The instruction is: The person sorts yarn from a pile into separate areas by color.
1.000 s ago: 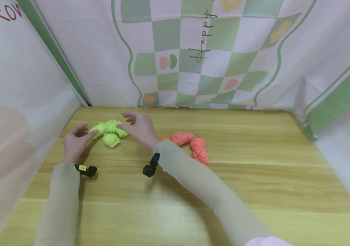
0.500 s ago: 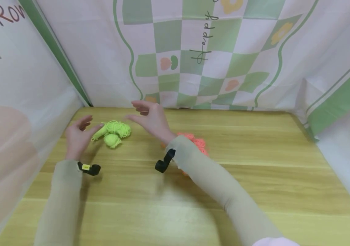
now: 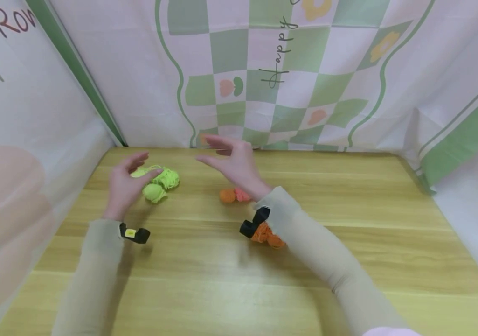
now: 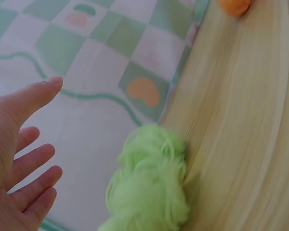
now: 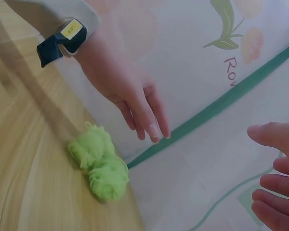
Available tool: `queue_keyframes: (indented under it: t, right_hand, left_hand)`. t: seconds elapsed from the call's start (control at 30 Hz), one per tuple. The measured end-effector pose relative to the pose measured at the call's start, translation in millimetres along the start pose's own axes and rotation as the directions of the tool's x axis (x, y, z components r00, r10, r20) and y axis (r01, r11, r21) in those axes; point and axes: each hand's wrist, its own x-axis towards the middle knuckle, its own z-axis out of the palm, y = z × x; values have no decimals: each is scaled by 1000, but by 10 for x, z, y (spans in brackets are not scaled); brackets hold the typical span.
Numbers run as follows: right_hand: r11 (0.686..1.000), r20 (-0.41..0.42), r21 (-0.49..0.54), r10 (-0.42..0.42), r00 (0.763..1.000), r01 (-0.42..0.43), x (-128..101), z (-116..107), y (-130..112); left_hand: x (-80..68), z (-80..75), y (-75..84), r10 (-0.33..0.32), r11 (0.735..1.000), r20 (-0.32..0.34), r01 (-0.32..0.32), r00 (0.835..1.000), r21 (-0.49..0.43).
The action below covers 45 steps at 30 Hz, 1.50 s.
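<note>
The right sleeve hides most of the orange yarn (image 3: 264, 232). The green yarn (image 3: 160, 183) lies lumpy along the bench (image 3: 348, 242); both hands (image 3: 126, 183) (image 3: 234, 163) hover with fingers spread, holding nothing.

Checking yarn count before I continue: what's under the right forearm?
Orange yarn lies on the wooden table under the right sleeve; two more lumps show beside the wrist. The sleeve covers the stretch between them.

- Table (image 3: 348, 261) fills lower frame; patterned cloth (image 3: 306, 93) stands behind it and along both sides.
- First yarn bundle (image 3: 160, 183) lies on table, upper left of centre, near the back edge.
- Left hand (image 3: 127, 184) just left of that bundle.
- Right hand (image 3: 236, 163) right of it, apart.
- Second yarn bundle (image 3: 232, 195) lies centre frame, partly beneath the right forearm.
</note>
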Motion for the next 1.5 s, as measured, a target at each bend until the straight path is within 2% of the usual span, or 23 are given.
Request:
queue_keyframes:
  t: [0.27, 0.4, 0.67, 0.93, 1.23, 1.4, 1.5]
  right_hand:
    - [998, -54, -34, 47, 997, -49, -174, -332, 82]
    - [996, -60, -68, 53, 997, -57, -266, -494, 137]
    - [987, -33, -129, 91, 995, -94, -457, -762, 284]
    - [973, 5, -168, 159, 987, -156, -685, -976, 453]
    - [942, 56, -236, 260, 964, -240, -963, -1186, 606]
    - [919, 81, -270, 320, 944, -288, -1102, -1239, 661]
    - [906, 85, -301, 336, 938, -297, -1176, -1257, 697]
  left_hand:
    - [-80, 255, 151, 56, 998, 86, -54, 995, -31]
    - [-138, 403, 213, 86, 994, 122, -76, 989, -82]
    - [-256, 680, 318, 129, 987, 183, -107, 975, -122]
    - [-346, 965, 405, 142, 981, 262, -101, 955, -163]
    - [-375, 1229, 477, 184, 970, 319, -120, 930, -211]
    - [-366, 1359, 504, 171, 977, 345, -112, 923, -184]
    - [-353, 1441, 517, 165, 975, 366, -95, 916, -202]
